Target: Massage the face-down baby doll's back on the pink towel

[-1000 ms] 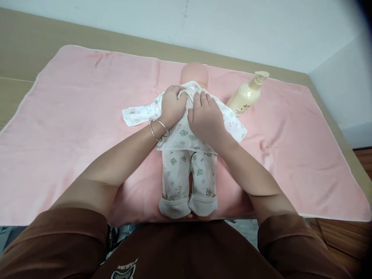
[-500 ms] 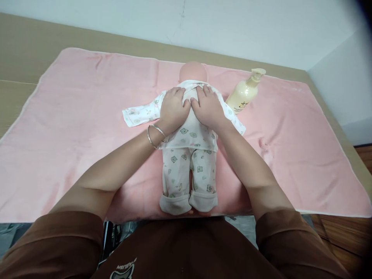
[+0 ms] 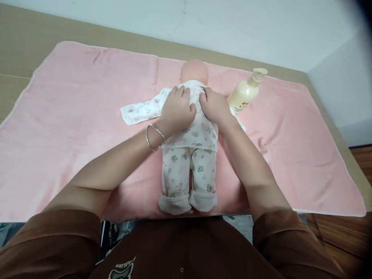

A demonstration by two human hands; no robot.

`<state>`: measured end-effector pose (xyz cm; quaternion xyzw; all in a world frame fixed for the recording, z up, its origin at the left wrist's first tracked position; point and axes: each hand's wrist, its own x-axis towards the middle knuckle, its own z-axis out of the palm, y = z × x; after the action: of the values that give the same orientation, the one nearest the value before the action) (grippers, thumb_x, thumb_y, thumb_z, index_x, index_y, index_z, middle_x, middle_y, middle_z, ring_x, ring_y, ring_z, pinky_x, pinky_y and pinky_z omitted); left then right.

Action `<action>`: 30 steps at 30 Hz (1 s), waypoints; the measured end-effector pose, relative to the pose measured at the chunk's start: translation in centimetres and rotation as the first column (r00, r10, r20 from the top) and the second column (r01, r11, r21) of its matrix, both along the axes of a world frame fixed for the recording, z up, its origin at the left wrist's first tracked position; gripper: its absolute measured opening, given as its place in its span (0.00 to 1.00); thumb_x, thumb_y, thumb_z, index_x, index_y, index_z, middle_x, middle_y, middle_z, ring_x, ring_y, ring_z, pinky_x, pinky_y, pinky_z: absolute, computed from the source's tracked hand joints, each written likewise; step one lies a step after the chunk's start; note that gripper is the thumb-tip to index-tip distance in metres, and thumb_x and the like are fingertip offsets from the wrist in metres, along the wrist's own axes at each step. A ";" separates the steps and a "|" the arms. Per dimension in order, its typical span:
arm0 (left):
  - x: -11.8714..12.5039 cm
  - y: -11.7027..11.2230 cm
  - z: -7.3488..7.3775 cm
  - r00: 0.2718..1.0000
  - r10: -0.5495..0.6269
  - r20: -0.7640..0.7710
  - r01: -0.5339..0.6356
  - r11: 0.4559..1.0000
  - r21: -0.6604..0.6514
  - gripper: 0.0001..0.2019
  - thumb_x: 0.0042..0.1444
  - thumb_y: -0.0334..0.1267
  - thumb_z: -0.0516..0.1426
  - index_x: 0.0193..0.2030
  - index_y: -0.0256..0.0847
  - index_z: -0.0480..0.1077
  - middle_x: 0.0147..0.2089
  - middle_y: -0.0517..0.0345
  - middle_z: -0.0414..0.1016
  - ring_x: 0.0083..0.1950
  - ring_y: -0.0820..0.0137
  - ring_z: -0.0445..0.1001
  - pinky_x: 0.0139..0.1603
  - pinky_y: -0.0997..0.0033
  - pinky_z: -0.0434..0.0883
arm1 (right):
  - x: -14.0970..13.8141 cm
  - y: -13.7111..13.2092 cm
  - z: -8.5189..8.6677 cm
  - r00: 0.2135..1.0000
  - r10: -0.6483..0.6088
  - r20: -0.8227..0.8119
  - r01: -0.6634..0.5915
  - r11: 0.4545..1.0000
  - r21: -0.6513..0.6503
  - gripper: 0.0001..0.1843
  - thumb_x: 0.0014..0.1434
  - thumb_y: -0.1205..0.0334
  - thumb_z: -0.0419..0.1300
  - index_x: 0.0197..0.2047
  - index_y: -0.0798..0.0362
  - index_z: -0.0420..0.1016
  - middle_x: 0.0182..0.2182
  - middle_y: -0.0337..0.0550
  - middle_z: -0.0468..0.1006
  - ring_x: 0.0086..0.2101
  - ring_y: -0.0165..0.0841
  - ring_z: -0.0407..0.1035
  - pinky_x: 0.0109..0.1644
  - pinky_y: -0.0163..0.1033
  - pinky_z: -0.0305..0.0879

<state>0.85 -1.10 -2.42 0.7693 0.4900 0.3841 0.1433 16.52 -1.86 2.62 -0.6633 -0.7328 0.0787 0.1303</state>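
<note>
A baby doll (image 3: pixel 194 71) lies on its back on a pink towel (image 3: pixel 72 97), head away from me and feet at the near edge. It wears a white printed shirt (image 3: pixel 200 133) and matching trousers (image 3: pixel 180 170). My left hand (image 3: pixel 177 110), with bangles at the wrist, rests on the doll's chest with fingers pressed together on the shirt front. My right hand (image 3: pixel 213 106) sits beside it, fingers curled into the shirt fabric near the collar. The shirt's empty sleeve (image 3: pixel 139 112) lies flat to the left.
A cream pump bottle (image 3: pixel 244 97) lies tilted on the towel just right of the doll's shoulder, close to my right hand. The towel covers a wooden table (image 3: pixel 23 38) that meets a pale wall behind. The table's near edge is at my waist.
My right hand has slid from the doll's belly up to the collar. My left hand has let go of the bunched fabric and now lies over the chest. The shirt front looks smoother.
</note>
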 end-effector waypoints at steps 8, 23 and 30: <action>-2.0 3.2 0.6 0.995 -0.013 0.096 0.025 0.992 -0.120 0.06 0.64 0.37 0.56 0.40 0.43 0.75 0.47 0.44 0.83 0.56 0.50 0.79 0.70 0.45 0.72 | -1.9 -3.5 -0.1 0.972 0.155 0.174 -0.167 0.985 0.054 0.36 0.75 0.59 0.44 0.77 0.77 0.53 0.75 0.77 0.57 0.76 0.62 0.54 0.80 0.67 0.54; -1.3 2.0 1.0 0.994 -0.064 -0.092 0.056 0.994 -0.094 0.09 0.63 0.31 0.54 0.47 0.39 0.73 0.56 0.39 0.79 0.64 0.46 0.75 0.74 0.42 0.70 | -0.8 -1.6 0.1 0.964 0.180 0.194 -0.175 0.984 -0.044 0.37 0.77 0.59 0.42 0.78 0.80 0.47 0.77 0.76 0.53 0.77 0.60 0.51 0.81 0.64 0.52; -0.9 1.0 1.1 0.982 0.052 -0.182 -0.061 0.997 -0.045 0.15 0.69 0.33 0.48 0.55 0.39 0.73 0.60 0.39 0.78 0.65 0.50 0.74 0.74 0.45 0.70 | -1.7 -2.6 1.1 0.984 0.130 0.123 -0.132 0.991 0.010 0.31 0.76 0.62 0.45 0.73 0.74 0.62 0.71 0.70 0.68 0.72 0.56 0.63 0.78 0.59 0.61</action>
<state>-0.07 -0.08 -1.30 0.7829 0.5322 0.3041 0.1068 14.84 -4.46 3.72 -0.6160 -0.7821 0.0398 0.0856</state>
